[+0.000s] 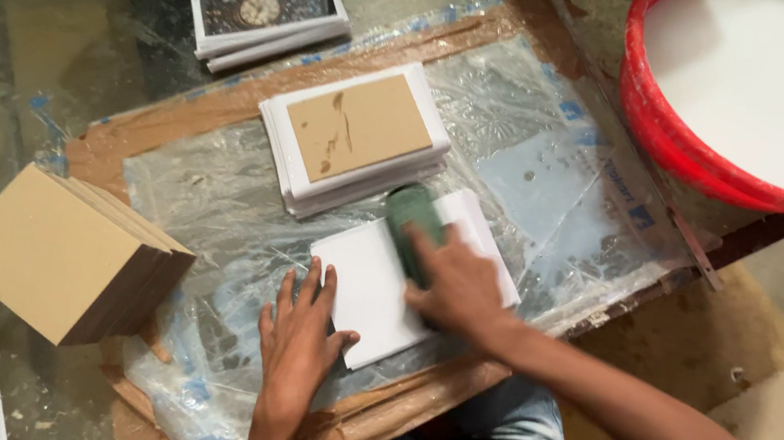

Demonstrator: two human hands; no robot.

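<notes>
One white sheet [373,288] lies in the middle of the frame on a clear plastic cover [213,197]. The left hand [298,344] lies flat on the sheet's lower left edge, fingers spread and straight, its grip let go and holding nothing. The right hand [459,284] reaches in from the lower right with the arm bent, its grip clenched around one green sponge [412,218] that presses on the top of the sheet. Just above sits one pile of white sheets with one brown board [357,127] on top. One stack of brown boards [70,253] stands at the left. One pile of pictures [264,6] lies at the upper left. One red tub [671,136] of white liquid fills the upper right.
</notes>
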